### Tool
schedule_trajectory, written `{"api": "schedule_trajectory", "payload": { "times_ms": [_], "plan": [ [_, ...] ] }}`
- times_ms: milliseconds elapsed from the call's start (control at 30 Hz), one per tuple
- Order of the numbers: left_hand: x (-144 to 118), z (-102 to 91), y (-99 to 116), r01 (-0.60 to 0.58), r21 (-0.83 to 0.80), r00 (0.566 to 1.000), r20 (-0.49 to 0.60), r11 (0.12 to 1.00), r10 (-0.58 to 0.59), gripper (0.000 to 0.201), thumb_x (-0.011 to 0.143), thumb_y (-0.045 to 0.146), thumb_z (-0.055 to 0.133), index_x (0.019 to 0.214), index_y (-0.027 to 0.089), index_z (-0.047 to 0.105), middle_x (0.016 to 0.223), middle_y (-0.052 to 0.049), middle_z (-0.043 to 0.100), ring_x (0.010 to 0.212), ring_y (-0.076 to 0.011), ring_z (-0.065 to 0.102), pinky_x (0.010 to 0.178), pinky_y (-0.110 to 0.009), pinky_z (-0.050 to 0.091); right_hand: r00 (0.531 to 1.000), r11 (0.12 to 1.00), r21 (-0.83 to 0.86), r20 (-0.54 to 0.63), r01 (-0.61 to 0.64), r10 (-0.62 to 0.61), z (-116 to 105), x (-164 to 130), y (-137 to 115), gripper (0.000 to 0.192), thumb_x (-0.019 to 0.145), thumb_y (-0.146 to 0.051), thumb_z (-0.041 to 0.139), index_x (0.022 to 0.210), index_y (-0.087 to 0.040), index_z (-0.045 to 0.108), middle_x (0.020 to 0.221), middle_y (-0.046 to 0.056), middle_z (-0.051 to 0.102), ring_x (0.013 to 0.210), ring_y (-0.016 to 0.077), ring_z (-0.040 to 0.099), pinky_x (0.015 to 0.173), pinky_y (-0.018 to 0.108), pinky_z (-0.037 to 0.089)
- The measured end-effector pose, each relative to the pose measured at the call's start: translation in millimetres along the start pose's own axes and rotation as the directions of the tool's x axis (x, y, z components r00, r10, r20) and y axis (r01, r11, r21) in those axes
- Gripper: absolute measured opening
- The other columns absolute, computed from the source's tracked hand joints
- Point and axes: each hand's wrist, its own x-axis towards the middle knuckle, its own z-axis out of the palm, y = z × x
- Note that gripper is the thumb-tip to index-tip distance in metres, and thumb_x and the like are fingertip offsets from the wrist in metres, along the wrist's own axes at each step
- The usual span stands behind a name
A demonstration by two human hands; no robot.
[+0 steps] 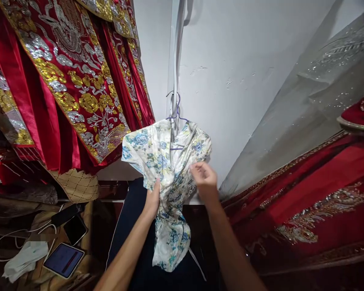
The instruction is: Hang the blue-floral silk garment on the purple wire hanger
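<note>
A short-sleeved white blouse with blue and yellow flowers (157, 151) hangs in front of me on a thin purple hanger (178, 115). Its lower part is gathered and twisted, and a narrow white tie dangles at the lower right. My left hand (153, 200) grips the blouse at its left side, thumb in front, with the other fingers hidden behind the cloth. On the opposite side, my right hand (204, 178) is closed in a pinch at the blouse's chest, fingertips against the fabric.
Red embroidered garments (87, 93) hang at the left. More red beaded cloth (321, 194) and a sheer sparkling fabric (279, 101) fill the right. A tablet (63, 260), a phone (75, 230), a white cable and a crumpled white packet (26, 258) lie at lower left. Behind stands a white wall (224, 109).
</note>
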Motion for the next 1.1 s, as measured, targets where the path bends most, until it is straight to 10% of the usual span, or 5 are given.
{"api": "schedule_trajectory", "payload": {
  "times_ms": [133, 467, 667, 900, 1100],
  "plan": [
    [-15, 5.7, -5, 0.033, 0.047, 0.999, -0.008, 0.998, -0.033, 0.081, 0.083, 0.070, 0.061, 0.150, 0.027, 0.046, 0.152, -0.008, 0.053, 0.148, -0.0280, 0.039, 0.124, -0.041, 0.031, 0.915, 0.929, 0.160, 0.291, -0.334, 0.279, 44, -46, 34, 0.041, 0.088, -0.060, 0.059, 0.067, -0.025, 0.051, 0.062, 0.001, 0.051, 0.056, 0.0202, 0.046, 0.057, 0.036, 0.036],
    [-29, -11.3, 14, -0.092, 0.141, 0.988, -0.113, 0.986, 0.108, 0.081, 0.082, 0.044, 0.072, 0.152, 0.030, 0.032, 0.154, -0.010, 0.046, 0.142, -0.0275, 0.047, 0.120, -0.039, 0.035, 0.868, 0.902, 0.166, 0.387, -0.398, 0.312, 31, -59, 17, 0.034, 0.093, -0.049, 0.055, 0.070, -0.023, 0.051, 0.060, -0.003, 0.047, 0.055, 0.0150, 0.039, 0.055, 0.030, 0.029],
    [-42, -9.4, -1, -0.444, 0.588, 0.740, -0.185, 0.676, 0.647, 0.063, 0.082, 0.032, 0.071, 0.139, 0.022, 0.046, 0.143, -0.015, 0.045, 0.137, -0.0304, 0.043, 0.115, -0.046, 0.036, 0.825, 0.891, 0.152, 0.469, -0.427, 0.315, 43, -67, 13, 0.040, 0.093, -0.051, 0.053, 0.067, -0.022, 0.051, 0.053, -0.004, 0.044, 0.050, 0.0129, 0.037, 0.053, 0.029, 0.029],
    [-45, 4.2, 5, -0.371, 0.432, 0.929, 0.158, 0.822, 0.335, 0.020, 0.098, 0.035, 0.051, 0.101, 0.021, 0.065, 0.095, -0.005, 0.068, 0.090, -0.0199, 0.065, 0.081, -0.030, 0.049, 0.836, 0.913, 0.126, 0.465, -0.388, 0.291, 38, -56, 2, 0.025, 0.090, -0.035, 0.056, 0.072, -0.019, 0.064, 0.056, -0.001, 0.057, 0.050, 0.0123, 0.044, 0.051, 0.027, 0.033],
    [-45, 14.0, -2, -0.371, 0.525, 0.921, 0.312, 0.766, 0.232, 0.020, 0.100, 0.034, 0.045, 0.093, 0.021, 0.058, 0.088, -0.003, 0.063, 0.084, -0.0188, 0.062, 0.077, -0.029, 0.045, 0.940, 0.924, 0.268, 0.281, -0.271, 0.194, 18, 60, -43, 0.017, 0.081, -0.031, 0.064, 0.076, -0.015, 0.068, 0.059, 0.000, 0.063, 0.044, 0.0068, 0.043, 0.043, 0.020, 0.030]
  ]
}}
